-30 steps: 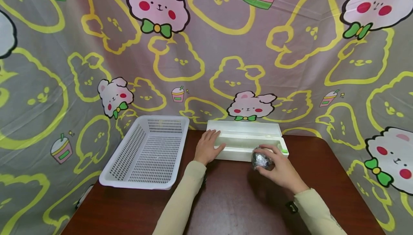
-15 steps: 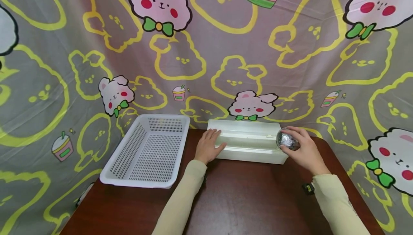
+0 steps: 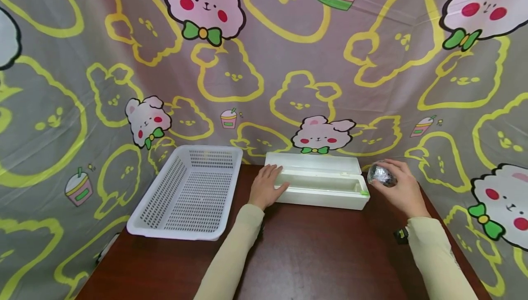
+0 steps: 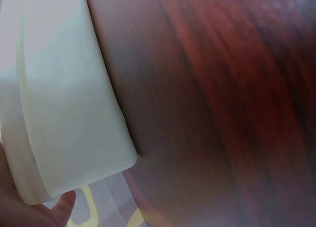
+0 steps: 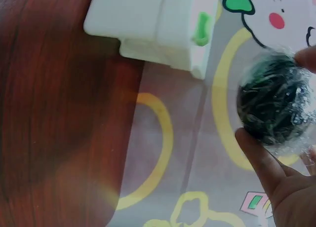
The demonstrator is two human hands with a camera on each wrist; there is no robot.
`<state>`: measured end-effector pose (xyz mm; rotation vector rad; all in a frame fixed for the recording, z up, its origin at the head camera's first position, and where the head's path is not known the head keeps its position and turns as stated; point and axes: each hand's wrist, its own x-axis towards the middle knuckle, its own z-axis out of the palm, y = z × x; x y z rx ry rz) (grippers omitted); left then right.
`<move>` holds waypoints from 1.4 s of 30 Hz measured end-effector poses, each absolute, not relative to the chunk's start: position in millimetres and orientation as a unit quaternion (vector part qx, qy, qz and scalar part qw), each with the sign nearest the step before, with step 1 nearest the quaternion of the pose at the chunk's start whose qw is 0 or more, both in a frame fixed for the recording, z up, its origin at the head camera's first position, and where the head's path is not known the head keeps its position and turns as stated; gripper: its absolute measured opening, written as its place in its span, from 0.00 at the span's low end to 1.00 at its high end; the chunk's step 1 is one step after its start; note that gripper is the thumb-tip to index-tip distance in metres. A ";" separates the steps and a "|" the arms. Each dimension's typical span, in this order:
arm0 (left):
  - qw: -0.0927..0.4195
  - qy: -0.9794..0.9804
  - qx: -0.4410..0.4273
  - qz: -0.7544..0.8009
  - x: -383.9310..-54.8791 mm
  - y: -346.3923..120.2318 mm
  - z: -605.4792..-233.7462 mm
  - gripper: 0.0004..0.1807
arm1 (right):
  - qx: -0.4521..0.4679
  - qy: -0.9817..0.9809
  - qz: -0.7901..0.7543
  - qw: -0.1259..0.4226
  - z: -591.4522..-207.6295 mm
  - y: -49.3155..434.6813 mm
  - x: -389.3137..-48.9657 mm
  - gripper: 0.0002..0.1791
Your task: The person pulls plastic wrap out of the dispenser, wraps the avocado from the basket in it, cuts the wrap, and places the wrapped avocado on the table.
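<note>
A long white box (image 3: pixel 321 200) stands near the back of the table, its lid (image 3: pixel 315 162) tipped back and its hollow inside showing. A small green piece (image 5: pixel 202 29) sits at its right end. My left hand (image 3: pixel 265 191) rests on the box's left end, fingers extended over it and thumb spread along the front. In the left wrist view a fingertip (image 4: pixel 64 207) shows at the box's end. Beyond the right end, my right hand (image 3: pixel 406 193) holds a round, dark thing in shiny clear film (image 5: pixel 274 101) between thumb and fingers, up off the table.
On the left of the dark red-brown table (image 3: pixel 305 254) stands a white perforated plastic basket (image 3: pixel 224 208). A patterned cloth (image 3: pixel 264 62) with rabbit faces hangs close behind the table and along both sides.
My right hand has carried the film-wrapped round thing rightward, from in front of the box, across its right end, to beyond it. The left hand stays at the left end.
</note>
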<state>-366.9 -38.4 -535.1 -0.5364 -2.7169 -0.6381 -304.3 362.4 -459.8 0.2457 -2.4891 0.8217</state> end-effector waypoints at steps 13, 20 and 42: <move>0.152 -0.947 -0.184 -0.214 -366.3 -38.3 -534.3 0.35 | 0.038 -0.920 0.305 0.245 -485.9 381.8 -308.5 0.30; 0.137 -0.949 -0.179 -0.219 -364.7 -38.3 -533.2 0.36 | 0.017 -0.928 0.308 0.210 -504.4 390.4 -308.9 0.31; 0.136 -0.953 -0.173 -0.209 -367.2 -37.6 -535.1 0.36 | 0.015 -0.943 0.295 0.154 -531.5 392.7 -314.2 0.33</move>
